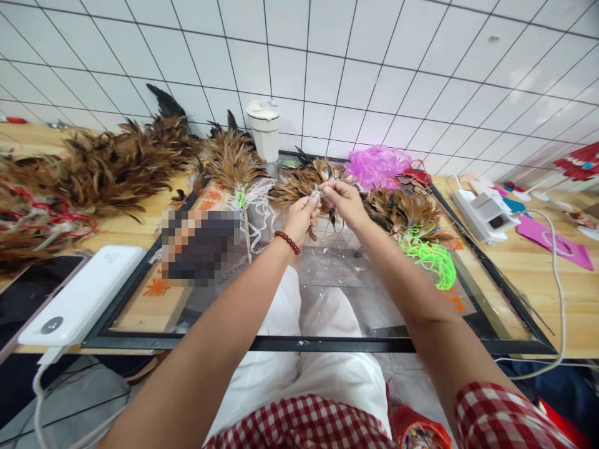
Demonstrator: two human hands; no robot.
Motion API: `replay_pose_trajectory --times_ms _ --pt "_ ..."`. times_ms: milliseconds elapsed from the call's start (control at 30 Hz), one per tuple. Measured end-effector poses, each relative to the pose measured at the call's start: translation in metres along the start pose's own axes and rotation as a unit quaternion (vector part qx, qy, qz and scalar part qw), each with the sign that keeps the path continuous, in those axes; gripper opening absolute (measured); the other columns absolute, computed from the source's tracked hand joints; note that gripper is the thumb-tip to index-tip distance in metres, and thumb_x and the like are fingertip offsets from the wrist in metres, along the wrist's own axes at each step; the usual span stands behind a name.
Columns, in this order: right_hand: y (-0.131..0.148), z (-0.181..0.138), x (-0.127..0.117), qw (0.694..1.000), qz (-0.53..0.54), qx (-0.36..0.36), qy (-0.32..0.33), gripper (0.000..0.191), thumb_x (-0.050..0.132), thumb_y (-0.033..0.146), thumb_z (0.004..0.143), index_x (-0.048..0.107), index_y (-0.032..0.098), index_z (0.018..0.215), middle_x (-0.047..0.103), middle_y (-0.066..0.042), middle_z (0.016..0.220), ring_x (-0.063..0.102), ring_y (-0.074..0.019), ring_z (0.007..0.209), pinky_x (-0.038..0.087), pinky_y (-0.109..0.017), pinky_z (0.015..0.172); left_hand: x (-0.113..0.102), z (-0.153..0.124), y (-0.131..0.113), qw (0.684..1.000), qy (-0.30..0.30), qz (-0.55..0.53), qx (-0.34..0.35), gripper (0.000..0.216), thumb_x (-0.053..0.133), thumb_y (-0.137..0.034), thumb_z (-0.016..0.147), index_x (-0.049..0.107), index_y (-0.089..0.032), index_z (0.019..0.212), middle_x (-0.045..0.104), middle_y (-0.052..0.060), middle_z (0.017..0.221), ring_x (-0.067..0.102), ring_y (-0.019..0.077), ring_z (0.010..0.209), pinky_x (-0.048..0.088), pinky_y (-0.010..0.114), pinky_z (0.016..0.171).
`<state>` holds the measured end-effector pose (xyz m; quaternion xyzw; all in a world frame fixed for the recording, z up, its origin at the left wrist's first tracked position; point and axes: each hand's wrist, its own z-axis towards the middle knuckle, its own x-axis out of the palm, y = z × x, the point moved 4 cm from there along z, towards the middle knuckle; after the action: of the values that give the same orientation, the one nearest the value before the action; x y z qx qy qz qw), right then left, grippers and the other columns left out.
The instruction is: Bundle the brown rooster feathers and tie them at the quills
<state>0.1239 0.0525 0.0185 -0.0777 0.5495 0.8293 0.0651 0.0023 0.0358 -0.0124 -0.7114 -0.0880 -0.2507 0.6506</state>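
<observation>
My left hand [303, 215], with a dark red bead bracelet [287, 242] at its wrist, is closed around what looks like a small brown feather. Part of the feather pokes out below the fingers. My right hand [344, 198] meets it, thumb and forefinger pinched at the pale end between the fingertips; the fingers hide most of this small piece. Just behind both hands lies a bunch of brown feathers [292, 187]. Another brown feather bunch [405, 209] with bright green cords [433, 259] sits right of my right hand.
A black-framed glass panel [299, 343] spans the table, strewn with pale scraps. At the back are a white lidded cup [264, 131] and a pink plastic bag [379, 165]. Left are a large feather pile [116, 165] and a white power bank [84, 293]; right, a corded white device [486, 212].
</observation>
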Motion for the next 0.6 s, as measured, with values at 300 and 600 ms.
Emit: replay_pose_trajectory --times_ms 300,600 --pt "0.011 -0.008 0.008 0.993 0.08 0.042 0.077 0.037 0.072 0.052 0.067 0.064 0.017 0.076 0.056 0.002 0.061 0.049 -0.0103 0.058 0.043 -0.025 0.058 0.006 -0.003 0.002 0.998 0.056 -0.007 -0.004 0.029 0.062 -0.038 0.082 0.053 -0.015 0.068 0.038 -0.006 0.05 0.03 0.0021 0.039 0.027 0.015 0.039" --pt "0.005 0.004 -0.011 0.998 0.045 0.037 -0.025 0.03 0.067 0.047 0.072 0.06 0.017 0.071 0.051 0.004 0.058 0.041 -0.0076 0.049 0.035 -0.022 0.049 0.001 -0.001 -0.002 1.0 0.011 -0.022 0.015 0.031 0.064 -0.037 0.081 0.049 -0.016 0.063 0.031 -0.007 0.05 0.027 0.0022 0.039 0.026 0.015 0.039"
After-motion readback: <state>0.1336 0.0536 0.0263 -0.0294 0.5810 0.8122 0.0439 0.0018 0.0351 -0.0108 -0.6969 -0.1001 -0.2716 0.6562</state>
